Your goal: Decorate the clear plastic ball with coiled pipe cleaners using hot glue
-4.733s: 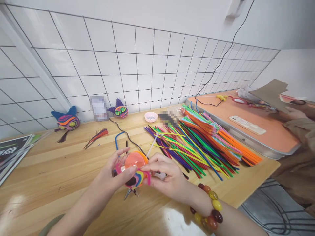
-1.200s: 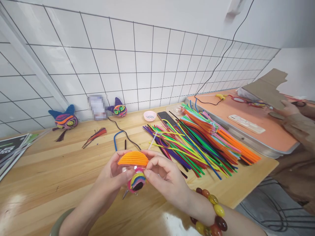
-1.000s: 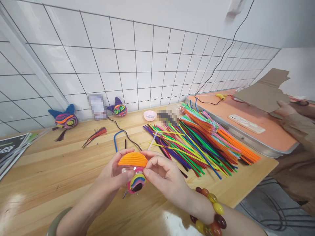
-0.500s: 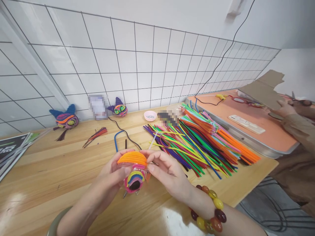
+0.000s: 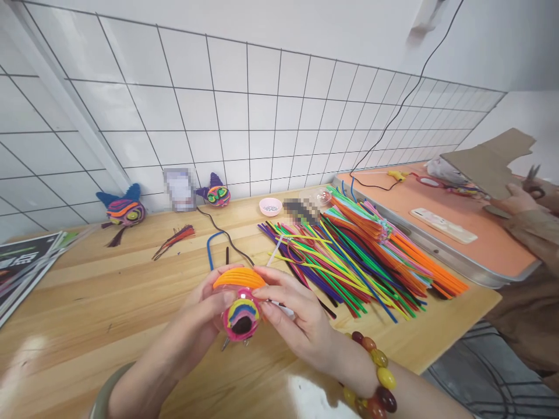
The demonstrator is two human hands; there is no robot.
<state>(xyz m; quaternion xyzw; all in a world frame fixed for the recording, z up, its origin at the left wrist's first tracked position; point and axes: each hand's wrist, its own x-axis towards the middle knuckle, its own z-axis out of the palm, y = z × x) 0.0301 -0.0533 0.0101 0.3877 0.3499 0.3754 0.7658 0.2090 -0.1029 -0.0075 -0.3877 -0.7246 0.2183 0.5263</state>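
Between my hands, just above the table, is a small rounded craft figure (image 5: pixel 241 319). Orange pipe cleaner rows cover its top, and a round eye in pink, yellow, blue and black faces me. My left hand (image 5: pixel 208 305) is closed around its left side, thumb on the front. My right hand (image 5: pixel 292 308) presses its fingers against the right side, near the orange rows; whether they pinch a loose strand as well I cannot tell. Metal-looking ends stick out underneath. Right of the figure lies a large spread of coloured pipe cleaners (image 5: pixel 323 265).
Two finished-looking craft figures stand by the tiled wall, a blue-eared one (image 5: pixel 124 210) and a purple-eared one (image 5: pixel 217 192). A pink bowl (image 5: pixel 270 207) holds small pieces. At right, another person's hands hold cardboard (image 5: pixel 489 157) and scissors (image 5: pixel 533 183) over an orange-topped table (image 5: pixel 480 256).
The view has shifted slightly, so everything sits a little further right. My right fingers have moved further over the figure's right side. The other person's cardboard has moved.
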